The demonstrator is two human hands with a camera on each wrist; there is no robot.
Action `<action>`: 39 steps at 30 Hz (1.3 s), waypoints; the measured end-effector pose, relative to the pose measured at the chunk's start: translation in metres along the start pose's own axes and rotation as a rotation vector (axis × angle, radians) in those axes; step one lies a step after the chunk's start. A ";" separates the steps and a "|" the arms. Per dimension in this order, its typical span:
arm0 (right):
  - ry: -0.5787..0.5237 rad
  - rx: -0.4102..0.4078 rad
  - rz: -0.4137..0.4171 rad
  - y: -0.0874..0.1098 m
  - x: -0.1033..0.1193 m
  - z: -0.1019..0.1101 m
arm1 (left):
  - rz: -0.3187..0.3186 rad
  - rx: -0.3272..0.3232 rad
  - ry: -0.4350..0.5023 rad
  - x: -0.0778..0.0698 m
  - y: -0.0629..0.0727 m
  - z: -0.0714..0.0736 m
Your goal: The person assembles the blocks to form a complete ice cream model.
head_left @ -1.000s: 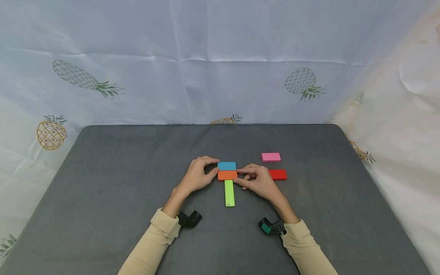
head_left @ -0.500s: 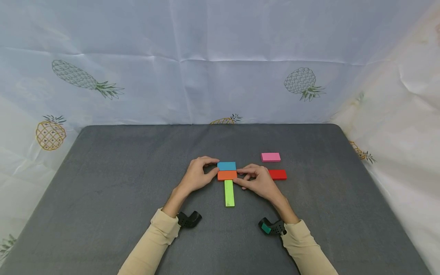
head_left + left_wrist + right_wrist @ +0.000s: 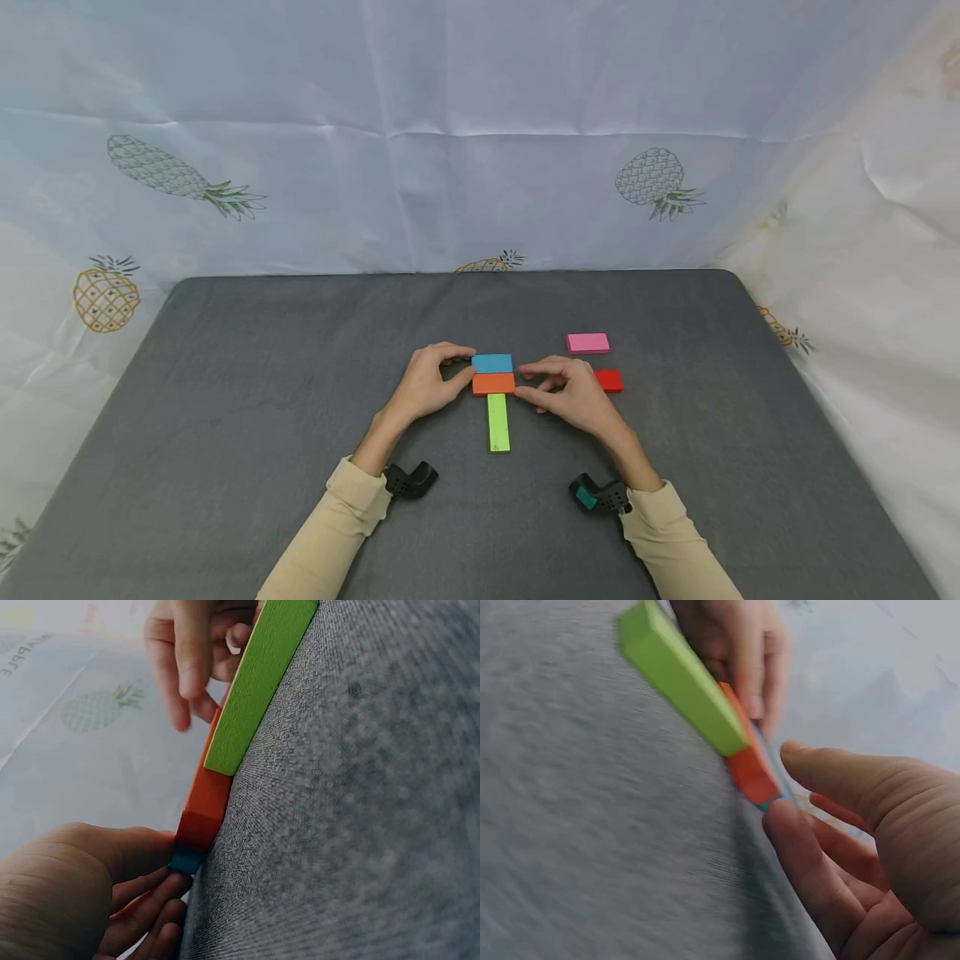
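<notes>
A blue block (image 3: 492, 363) and an orange block (image 3: 493, 384) lie side by side lengthwise against each other. A lime green block (image 3: 498, 423) extends from the middle of the orange one's near side, forming a T. My left hand (image 3: 427, 383) pinches the left end of the blue block between thumb and fingers; the left wrist view shows the blue end (image 3: 186, 861) between them. Just off the right ends of both blocks, my right hand (image 3: 570, 392) is spread with nothing between thumb and index finger, its lower fingertip close to the orange block's corner.
Behind the right hand lies a red block (image 3: 609, 381), partly covered by it. Farther back is a pink block (image 3: 588, 343). All rest on a grey cloth-covered table (image 3: 262, 375), with a pineapple-print curtain (image 3: 420, 192) along its far edge.
My right hand has drawn slightly to the right, its fingertips parting from the ends of the blue and orange blocks. The left hand stays at the blue block.
</notes>
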State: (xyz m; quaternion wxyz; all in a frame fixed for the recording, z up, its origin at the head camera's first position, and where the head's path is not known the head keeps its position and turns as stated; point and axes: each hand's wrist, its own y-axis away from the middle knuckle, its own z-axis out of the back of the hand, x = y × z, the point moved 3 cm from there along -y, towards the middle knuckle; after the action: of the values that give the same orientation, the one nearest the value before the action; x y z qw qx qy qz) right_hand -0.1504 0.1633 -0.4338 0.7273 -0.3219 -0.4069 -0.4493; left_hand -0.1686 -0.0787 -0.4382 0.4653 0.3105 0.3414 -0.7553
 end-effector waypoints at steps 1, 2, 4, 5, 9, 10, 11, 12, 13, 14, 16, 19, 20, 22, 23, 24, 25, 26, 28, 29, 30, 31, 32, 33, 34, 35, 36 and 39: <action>0.000 -0.001 -0.002 0.001 0.001 0.003 | -0.006 -0.002 0.000 0.000 0.000 0.000; -0.001 -0.004 -0.010 0.001 0.002 0.006 | -0.010 -0.004 -0.001 0.001 0.000 0.000; -0.004 -0.009 -0.018 0.003 0.005 0.013 | -0.013 -0.005 0.002 0.001 0.000 0.000; -0.001 -0.013 -0.026 0.003 0.006 0.016 | -0.012 -0.005 0.003 0.002 0.000 0.000; 0.014 -0.009 -0.045 0.006 0.010 0.031 | -0.004 -0.002 0.006 0.002 0.001 0.000; 0.016 -0.003 -0.045 0.006 0.010 0.034 | -0.002 -0.001 0.005 0.002 0.001 0.000; 0.017 0.003 -0.046 0.007 0.010 0.038 | -0.002 -0.001 0.006 0.003 0.001 0.000; 0.017 0.014 -0.042 0.008 0.010 0.043 | -0.002 -0.001 0.008 0.003 0.001 0.000; 0.015 0.025 -0.039 0.010 0.009 0.047 | -0.003 -0.002 0.008 0.003 0.001 0.000; 0.016 0.034 -0.036 0.011 0.009 0.051 | -0.002 -0.001 0.009 0.003 0.001 0.000; 0.018 0.053 -0.028 0.014 0.007 0.060 | -0.003 -0.002 0.009 0.003 0.001 0.000; 0.016 0.069 -0.030 0.019 0.004 0.072 | -0.005 -0.001 0.012 0.003 0.001 0.000; 0.015 0.072 -0.029 0.020 0.003 0.076 | -0.003 -0.001 0.013 0.003 0.001 0.000; 0.012 0.076 -0.028 0.024 0.001 0.083 | -0.001 0.000 0.014 0.003 0.001 0.000; 0.009 0.077 -0.029 0.025 0.000 0.087 | 0.000 0.000 0.013 0.003 0.001 0.000; 0.009 0.079 -0.028 0.027 -0.001 0.089 | 0.002 0.000 0.011 0.003 0.001 0.000; 0.009 0.079 -0.027 0.028 -0.001 0.092 | 0.002 0.000 0.010 0.003 0.001 0.000; 0.011 0.078 -0.030 0.030 -0.002 0.094 | 0.002 0.000 0.008 0.004 0.000 0.000; 0.010 0.075 -0.040 0.033 -0.002 0.099 | 0.002 0.000 0.007 0.004 0.000 0.000; 0.009 0.074 -0.044 0.034 -0.002 0.101 | 0.003 0.000 0.007 0.004 0.000 0.000; 0.005 0.076 -0.050 0.036 -0.003 0.103 | 0.004 0.000 0.008 0.004 0.001 0.000; 0.003 0.078 -0.055 0.037 -0.003 0.104 | 0.004 0.000 0.010 0.003 0.001 0.000; 0.003 0.080 -0.060 0.038 -0.004 0.106 | 0.005 0.000 0.011 0.003 0.001 0.000; 0.001 0.083 -0.063 0.039 -0.005 0.108 | 0.007 0.000 0.012 0.003 0.001 0.000; 0.005 0.086 -0.065 0.040 -0.006 0.109 | 0.007 0.001 0.012 0.003 0.001 0.000; 0.009 0.087 -0.068 0.041 -0.007 0.111 | 0.007 0.000 0.013 0.003 0.001 0.000; 0.015 0.087 -0.072 0.042 -0.008 0.112 | 0.008 0.000 0.013 0.002 0.001 0.001; 0.047 0.073 -0.078 0.044 -0.012 0.116 | 0.003 -0.003 0.012 0.002 0.001 0.001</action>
State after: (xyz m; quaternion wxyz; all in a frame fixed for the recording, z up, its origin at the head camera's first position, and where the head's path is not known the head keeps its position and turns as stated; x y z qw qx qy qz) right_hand -0.1482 0.2822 -0.3954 0.7299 -0.2684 -0.4180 -0.4696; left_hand -0.1682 -0.0805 -0.4395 0.4648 0.3151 0.3448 -0.7522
